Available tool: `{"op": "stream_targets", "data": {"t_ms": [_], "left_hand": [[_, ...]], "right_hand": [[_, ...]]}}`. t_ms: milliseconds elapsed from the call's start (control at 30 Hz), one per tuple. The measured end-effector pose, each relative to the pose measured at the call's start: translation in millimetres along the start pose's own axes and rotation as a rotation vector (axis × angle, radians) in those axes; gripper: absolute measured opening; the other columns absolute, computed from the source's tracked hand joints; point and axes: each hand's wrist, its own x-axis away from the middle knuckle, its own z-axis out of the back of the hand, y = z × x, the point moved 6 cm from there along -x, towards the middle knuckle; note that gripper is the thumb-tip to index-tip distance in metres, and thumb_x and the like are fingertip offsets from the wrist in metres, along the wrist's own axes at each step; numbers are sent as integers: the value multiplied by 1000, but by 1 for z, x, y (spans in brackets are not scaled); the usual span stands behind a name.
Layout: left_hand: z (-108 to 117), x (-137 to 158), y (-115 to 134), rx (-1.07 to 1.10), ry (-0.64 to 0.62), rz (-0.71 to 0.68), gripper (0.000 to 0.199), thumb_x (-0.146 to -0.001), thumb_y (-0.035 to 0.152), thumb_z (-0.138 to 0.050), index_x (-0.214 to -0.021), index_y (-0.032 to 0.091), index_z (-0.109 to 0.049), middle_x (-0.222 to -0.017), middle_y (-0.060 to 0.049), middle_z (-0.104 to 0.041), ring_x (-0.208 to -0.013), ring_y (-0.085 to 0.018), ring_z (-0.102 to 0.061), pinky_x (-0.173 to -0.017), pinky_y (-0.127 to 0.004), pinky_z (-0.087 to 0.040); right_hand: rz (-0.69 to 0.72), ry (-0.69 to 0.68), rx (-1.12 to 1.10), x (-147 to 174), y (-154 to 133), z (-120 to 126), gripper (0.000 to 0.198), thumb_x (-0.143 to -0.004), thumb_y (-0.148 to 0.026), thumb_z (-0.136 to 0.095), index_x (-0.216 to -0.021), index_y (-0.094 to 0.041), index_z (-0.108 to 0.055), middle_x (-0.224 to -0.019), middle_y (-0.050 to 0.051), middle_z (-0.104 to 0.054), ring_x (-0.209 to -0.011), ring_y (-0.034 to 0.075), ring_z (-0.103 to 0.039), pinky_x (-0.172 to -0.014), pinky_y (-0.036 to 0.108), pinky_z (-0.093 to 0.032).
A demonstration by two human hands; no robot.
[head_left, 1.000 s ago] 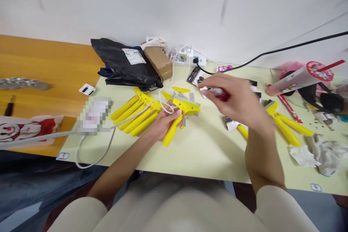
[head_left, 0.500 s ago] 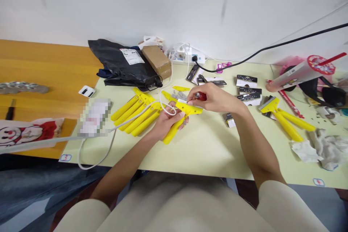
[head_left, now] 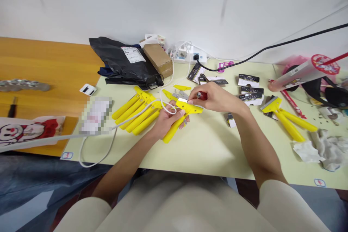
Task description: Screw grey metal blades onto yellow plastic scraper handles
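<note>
My left hand (head_left: 166,120) is closed around the handle of a yellow scraper (head_left: 174,130), its wide head tilted up to the right. A bright metal strip lies along the head's upper edge. My right hand (head_left: 214,96) is closed on a red-handled screwdriver (head_left: 201,95), its tip hidden. The right fingertips press together at the scraper's head, by the metal strip. Just behind the head lie loose yellow plates (head_left: 181,87) and grey metal plates (head_left: 182,94). Left of my left hand, several yellow scraper handles (head_left: 127,110) lie side by side.
A white cable (head_left: 136,114) crosses the handles and loops near my left hand. Black-and-white packets (head_left: 249,96), two yellow scrapers (head_left: 285,116) and a lidded cup (head_left: 301,74) are at right. A black bag (head_left: 122,65), cardboard box (head_left: 159,59) and power strip (head_left: 187,55) stand behind.
The view has shifted slightly. Both hands keep nearly the same hold, and the scraper's head is turned a little, with more of its metal strip showing.
</note>
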Motion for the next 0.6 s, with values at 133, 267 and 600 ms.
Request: {"op": "stream_targets", "data": {"t_ms": [133,267,600], "left_hand": [[0,0,3,4,1,0,36,-103,43,-84,-109,22,-54,-90,-5,-79,-61,-13,-67,-55,-26,-50],[5,0,2,51,66,13,42,-97,42,-90,-105,24,-53,-94,-4,-77,-71,-16,-73,-52,-25,-50],[-1,-1,8,118,87,51,46,-90,39,-97,-109,26,-57,-87,2,-67,-79,-19,-75,-50,-22,-46]], "right_hand": [[24,6,40,-1,0,-4,25,-102,-41,-75,-99,-19,-86,-80,2,-74,-68,15,-53,-72,33,-38],[35,47,68,-5,0,-11,32,-105,-47,-73,-93,-19,-81,-86,4,-75,-72,17,-56,-74,35,-39],[86,15,76,-12,0,-25,29,-107,-45,-70,-94,-21,-80,-94,8,-75,-77,21,-58,-79,37,-41]]}}
